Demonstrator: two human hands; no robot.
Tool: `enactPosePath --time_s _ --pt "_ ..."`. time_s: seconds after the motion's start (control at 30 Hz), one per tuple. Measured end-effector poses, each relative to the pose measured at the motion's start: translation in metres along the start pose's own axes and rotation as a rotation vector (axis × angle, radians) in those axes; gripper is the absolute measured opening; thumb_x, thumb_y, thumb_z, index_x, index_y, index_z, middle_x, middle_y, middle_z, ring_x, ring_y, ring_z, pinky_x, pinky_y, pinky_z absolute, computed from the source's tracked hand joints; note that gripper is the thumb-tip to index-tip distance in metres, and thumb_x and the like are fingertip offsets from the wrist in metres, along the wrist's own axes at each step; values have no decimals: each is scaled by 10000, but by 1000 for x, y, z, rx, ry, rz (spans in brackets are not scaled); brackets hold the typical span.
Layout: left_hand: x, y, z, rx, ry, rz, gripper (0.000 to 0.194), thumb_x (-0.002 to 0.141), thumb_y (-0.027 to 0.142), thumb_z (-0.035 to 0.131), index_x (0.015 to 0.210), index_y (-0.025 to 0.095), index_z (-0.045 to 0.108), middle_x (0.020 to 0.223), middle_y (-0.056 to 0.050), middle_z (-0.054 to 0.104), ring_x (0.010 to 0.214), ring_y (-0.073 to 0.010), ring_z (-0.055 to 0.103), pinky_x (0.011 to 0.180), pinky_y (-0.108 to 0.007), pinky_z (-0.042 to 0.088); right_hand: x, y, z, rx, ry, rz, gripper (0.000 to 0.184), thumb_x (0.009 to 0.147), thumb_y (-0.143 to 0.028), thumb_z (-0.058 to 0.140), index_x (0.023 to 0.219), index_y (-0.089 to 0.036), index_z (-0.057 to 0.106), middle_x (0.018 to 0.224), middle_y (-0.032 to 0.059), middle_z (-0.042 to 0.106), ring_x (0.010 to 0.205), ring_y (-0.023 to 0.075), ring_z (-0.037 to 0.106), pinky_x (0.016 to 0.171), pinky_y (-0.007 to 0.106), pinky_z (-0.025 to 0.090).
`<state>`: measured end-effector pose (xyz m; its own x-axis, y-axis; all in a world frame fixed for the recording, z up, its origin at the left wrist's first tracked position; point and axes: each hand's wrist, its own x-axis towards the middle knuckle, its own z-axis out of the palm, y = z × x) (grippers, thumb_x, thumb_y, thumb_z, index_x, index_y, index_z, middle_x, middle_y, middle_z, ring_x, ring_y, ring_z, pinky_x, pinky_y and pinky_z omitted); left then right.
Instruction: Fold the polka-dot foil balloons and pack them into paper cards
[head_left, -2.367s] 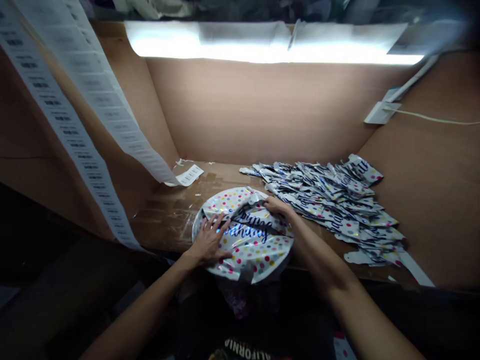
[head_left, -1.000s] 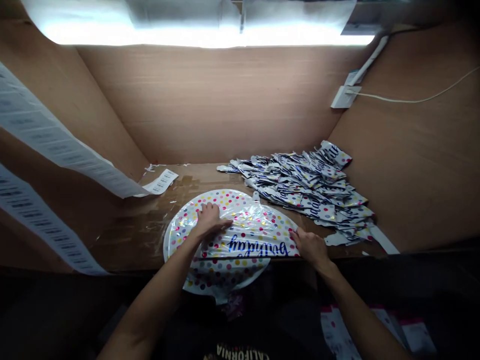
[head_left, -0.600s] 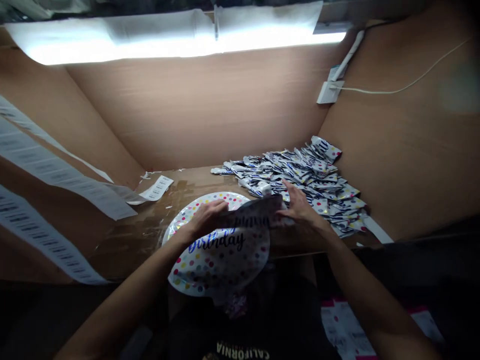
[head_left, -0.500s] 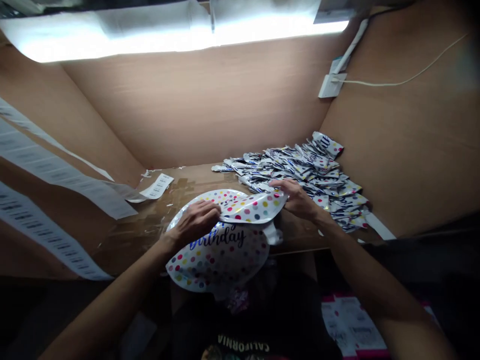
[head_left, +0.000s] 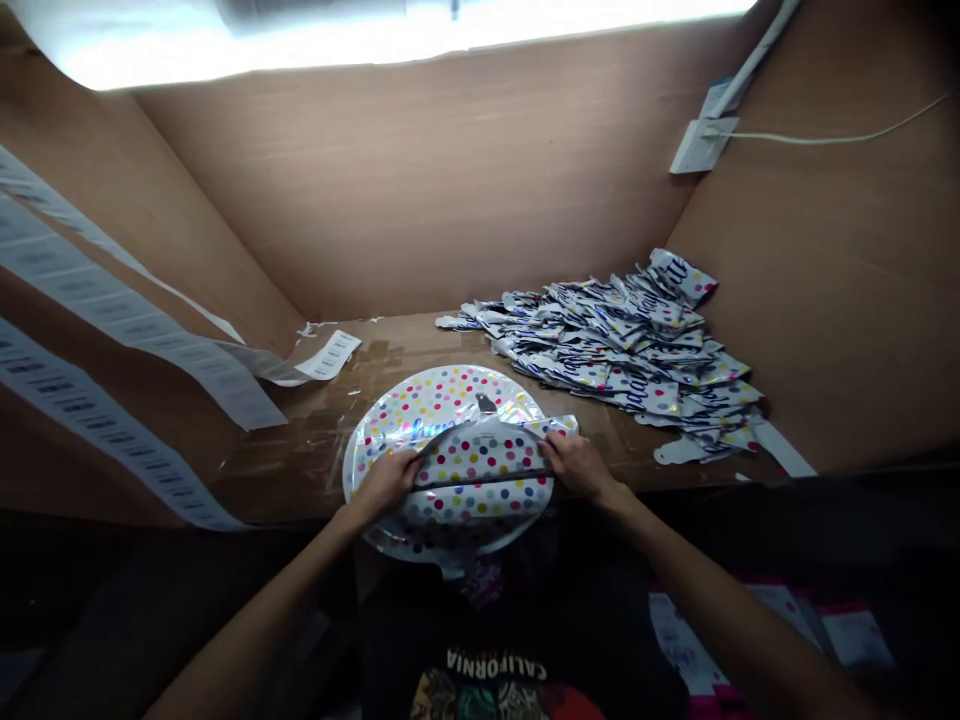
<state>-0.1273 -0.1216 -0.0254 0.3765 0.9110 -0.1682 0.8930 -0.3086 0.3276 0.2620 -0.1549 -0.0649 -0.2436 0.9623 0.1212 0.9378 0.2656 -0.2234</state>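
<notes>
A flat round foil balloon (head_left: 442, 400) with coloured dots lies at the near edge of the wooden bench (head_left: 315, 450), on a stack of like ones. Its top sheet is folded over into a long strip (head_left: 484, 460) across the middle. My left hand (head_left: 386, 482) grips the strip's left end with fingers curled. At the right end, my right hand (head_left: 574, 463) pinches the strip in the same way.
A big heap of folded foil balloons (head_left: 630, 350) covers the bench's right side up to the right wall. Long barcode label strips (head_left: 142, 330) hang along the left wall, one end (head_left: 330, 355) resting on the bench. A cable and socket (head_left: 701, 145) sit at the upper right.
The balloon's far edge, lifted by my right hand half a second ago, has been brought down toward me. Both hands moved to the ends of the fold and the "Birthday" print is covered.
</notes>
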Motion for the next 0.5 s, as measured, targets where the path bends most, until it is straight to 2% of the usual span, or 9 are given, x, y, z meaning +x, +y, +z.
enactPosePath --time_s 0.03,0.1,0.2,0.27,0.33,0.4,0.47,0.5 --pt "13 6 -11 47 -91 -101 253 942 322 523 870 205 735 936 -113 764 894 -266 712 810 -333 510 9 -4 -3 -65 -41 77 349 1070 -385 419 997 -175 688 862 117 747 781 238 700 734 318 478" --pt "41 23 -29 119 -190 -199 221 866 383 637 897 187 733 1016 -164 762 975 -323 708 830 -362 505 21 -11 -8 -154 -104 113 350 1063 -422 439 1047 -178 690 903 130 754 825 253 716 738 312 469" --pt "81 56 -36 67 -175 -158 404 780 440 734 1085 178 694 1148 -191 738 1082 -350 674 847 -365 501 24 -13 -8 -177 -114 72 343 1058 -414 449 1034 -175 695 887 131 750 838 253 717 738 304 462" --pt "100 77 -32 -24 -248 -108 457 695 449 801 1051 183 696 1015 -142 766 950 -313 705 765 -325 506 17 -7 -8 -141 -55 51 332 1048 -410 471 982 -174 694 848 125 742 811 253 705 737 311 465" --pt "107 93 -27 -92 -343 -74 345 643 406 822 874 179 704 789 -79 749 746 -262 702 649 -290 486 5 -2 -10 -47 119 55 319 1036 -420 496 965 -172 685 880 132 736 825 259 688 774 335 478" --pt "102 99 -26 -200 -393 -29 245 695 394 772 765 179 678 687 -35 705 641 -213 666 580 -265 455 -11 -4 -11 127 387 123 314 1026 -447 511 978 -182 672 949 148 720 885 276 666 830 374 491" --pt "87 100 -27 -453 -383 17 246 774 420 711 807 180 673 716 -13 698 632 -179 644 563 -247 447 -24 -17 -9 396 605 281 311 1007 -490 538 993 -202 656 968 147 701 903 285 648 840 404 506" --pt "77 100 -27 -624 -355 23 265 801 437 696 860 179 675 749 -9 701 642 -168 639 568 -242 454 -28 -28 -6 577 636 376 320 986 -518 566 1015 -210 647 961 138 698 881 281 649 809 405 519"
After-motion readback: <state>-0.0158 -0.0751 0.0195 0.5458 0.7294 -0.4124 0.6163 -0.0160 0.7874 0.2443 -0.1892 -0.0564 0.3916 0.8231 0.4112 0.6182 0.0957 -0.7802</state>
